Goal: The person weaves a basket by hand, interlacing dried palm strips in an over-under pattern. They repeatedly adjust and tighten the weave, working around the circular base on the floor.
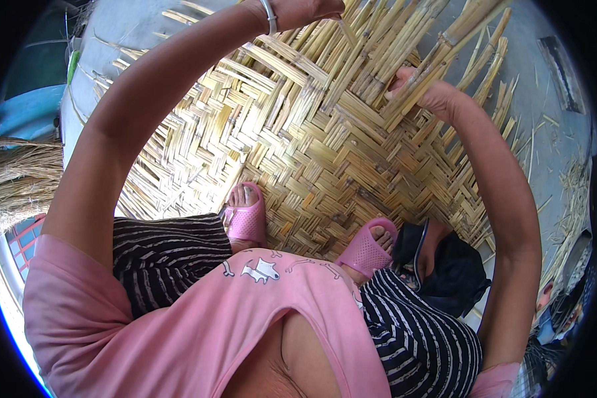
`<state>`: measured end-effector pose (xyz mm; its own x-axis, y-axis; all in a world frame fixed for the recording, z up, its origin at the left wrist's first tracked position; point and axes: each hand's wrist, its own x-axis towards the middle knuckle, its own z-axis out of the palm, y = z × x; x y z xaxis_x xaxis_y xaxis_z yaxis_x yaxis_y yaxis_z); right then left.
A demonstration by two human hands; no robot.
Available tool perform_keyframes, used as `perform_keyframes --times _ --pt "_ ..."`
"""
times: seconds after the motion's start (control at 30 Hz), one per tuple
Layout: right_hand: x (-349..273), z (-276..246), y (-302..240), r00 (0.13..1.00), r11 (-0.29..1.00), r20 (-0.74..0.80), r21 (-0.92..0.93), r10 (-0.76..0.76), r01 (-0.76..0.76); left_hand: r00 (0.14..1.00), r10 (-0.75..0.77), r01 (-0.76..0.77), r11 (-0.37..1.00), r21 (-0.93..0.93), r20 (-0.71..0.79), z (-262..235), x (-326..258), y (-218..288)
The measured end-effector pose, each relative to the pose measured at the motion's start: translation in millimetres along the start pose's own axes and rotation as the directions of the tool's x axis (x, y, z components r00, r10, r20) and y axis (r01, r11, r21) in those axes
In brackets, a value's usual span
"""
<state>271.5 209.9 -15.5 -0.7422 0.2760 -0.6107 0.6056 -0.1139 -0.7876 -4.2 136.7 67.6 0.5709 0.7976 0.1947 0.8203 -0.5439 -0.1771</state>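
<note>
Head view: my left hand [298,10] pinches one thin pale bamboo strip [347,30] at the top edge, grip closed on it. My right hand [421,89] is closed round a loose split bamboo slat [444,50] above the woven yellow bamboo mat [298,139] I squat on. I'd keep the slat parallel to its neighbours, pull tight, avoid gaps. Pink sandals [245,215] pin the mat; black bag [444,265] lies by my right foot

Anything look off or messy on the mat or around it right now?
Nothing is damaged. The woven mat looks even where finished; its far end is loose strips, which the right hand grips while the left hand holds one. Stray straw scraps litter the floor at right.
</note>
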Motion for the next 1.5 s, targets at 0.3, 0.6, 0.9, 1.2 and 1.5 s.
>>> perform_keyframes --times 0.3,0.6,0.9,1.2,1.5 --pt "-17.3 7.6 -36.2 0.994 0.975 -0.023 -0.191 0.110 -0.112 0.971 -0.131 0.126 0.991 0.036 0.199 10.8 4.9 -7.7" --pt "-19.5 16.0 -30.5 0.980 0.887 -0.066 -0.440 -0.187 0.139 0.972 -0.178 0.165 0.982 0.094 0.154 5.0 26.9 -1.7" --pt "-34.2 38.4 -12.3 0.801 0.680 -0.380 -0.732 -0.462 0.044 0.872 -0.489 0.489 0.872 0.025 0.013 21.5 52.5 51.4" --pt "-41.7 37.2 1.7 0.722 0.841 -0.602 -0.538 -0.341 -0.051 0.684 -0.606 0.639 0.229 -0.734 0.406 39.0 40.0 55.2" --pt "-61.8 57.4 6.2 0.611 0.949 -0.730 -0.186 -0.306 0.253 0.635 -0.344 0.605 0.778 -0.169 0.692 45.0 -37.1 58.4"
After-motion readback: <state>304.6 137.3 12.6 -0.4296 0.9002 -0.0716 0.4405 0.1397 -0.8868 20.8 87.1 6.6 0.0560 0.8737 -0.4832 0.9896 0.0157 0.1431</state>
